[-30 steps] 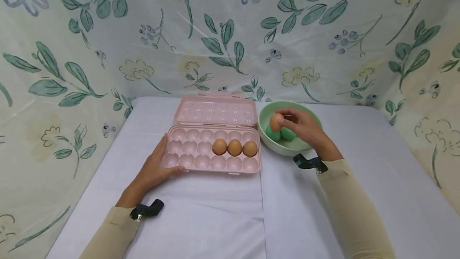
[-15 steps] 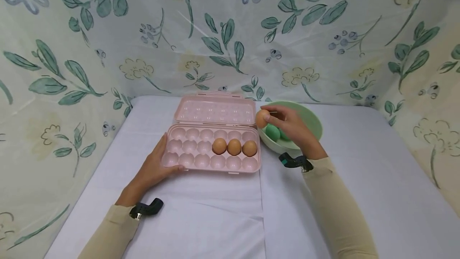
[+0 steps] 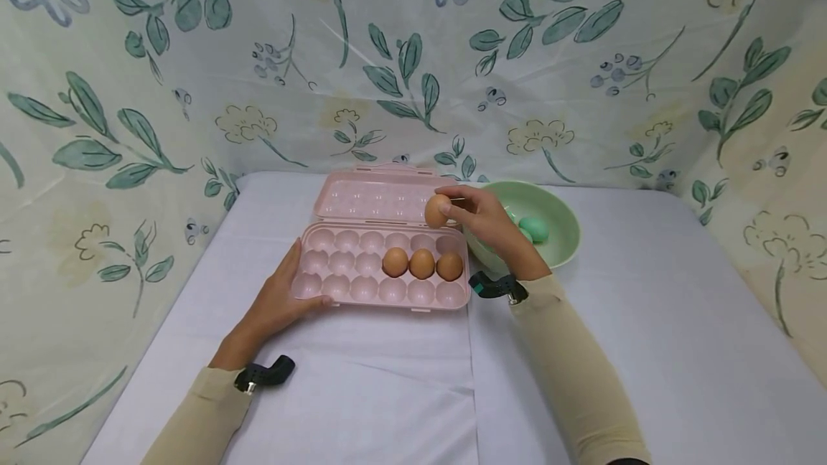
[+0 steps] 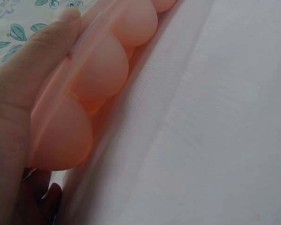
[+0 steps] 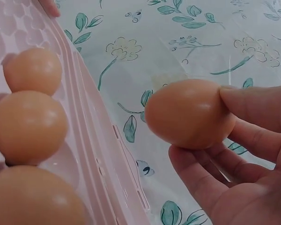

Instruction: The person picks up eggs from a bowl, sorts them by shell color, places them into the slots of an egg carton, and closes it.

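A pink plastic egg carton (image 3: 341,264) lies open on the table, its lid (image 3: 381,196) folded back. Three brown eggs (image 3: 422,264) sit side by side in the middle row, at the right end. My left hand (image 3: 274,300) grips the carton's near left corner; the left wrist view has the thumb (image 4: 42,54) along the rim and other fingertips low beside the cups. Between thumb and fingertips my right hand (image 3: 491,221) pinches another brown egg (image 5: 189,112), held above the carton's hinge side, over the lid in the head view.
Right of the carton stands a light green bowl (image 3: 561,224) with green eggs (image 3: 533,229) in it, partly hidden by the right hand. A white cloth (image 3: 375,393) covers the table. Floral fabric (image 3: 413,56) hangs behind and at both sides.
My right hand has carried the brown egg leftward from over the green bowl to above the carton's lid. The left hand and the carton have stayed in place.
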`<state>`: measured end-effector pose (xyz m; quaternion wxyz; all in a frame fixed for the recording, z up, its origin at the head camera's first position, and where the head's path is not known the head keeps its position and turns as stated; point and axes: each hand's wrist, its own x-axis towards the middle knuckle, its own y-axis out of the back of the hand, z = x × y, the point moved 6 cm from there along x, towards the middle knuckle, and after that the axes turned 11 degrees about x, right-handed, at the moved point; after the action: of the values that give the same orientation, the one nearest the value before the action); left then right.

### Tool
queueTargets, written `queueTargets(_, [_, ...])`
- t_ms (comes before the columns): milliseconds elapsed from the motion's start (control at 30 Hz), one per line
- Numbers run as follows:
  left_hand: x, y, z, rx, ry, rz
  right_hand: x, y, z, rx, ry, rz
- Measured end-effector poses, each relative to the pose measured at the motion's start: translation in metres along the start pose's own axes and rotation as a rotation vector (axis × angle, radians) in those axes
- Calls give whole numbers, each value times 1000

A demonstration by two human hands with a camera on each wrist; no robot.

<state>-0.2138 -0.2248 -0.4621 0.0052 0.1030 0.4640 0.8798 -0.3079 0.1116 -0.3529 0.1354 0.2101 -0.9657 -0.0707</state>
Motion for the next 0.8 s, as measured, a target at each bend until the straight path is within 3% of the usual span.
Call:
queueTargets(600, [-1, 1, 1, 0, -1, 1, 19, -51, 3, 126, 50, -68])
queueTargets(800, [0, 1, 1, 7, 5, -5, 20, -62, 8, 172, 13, -49])
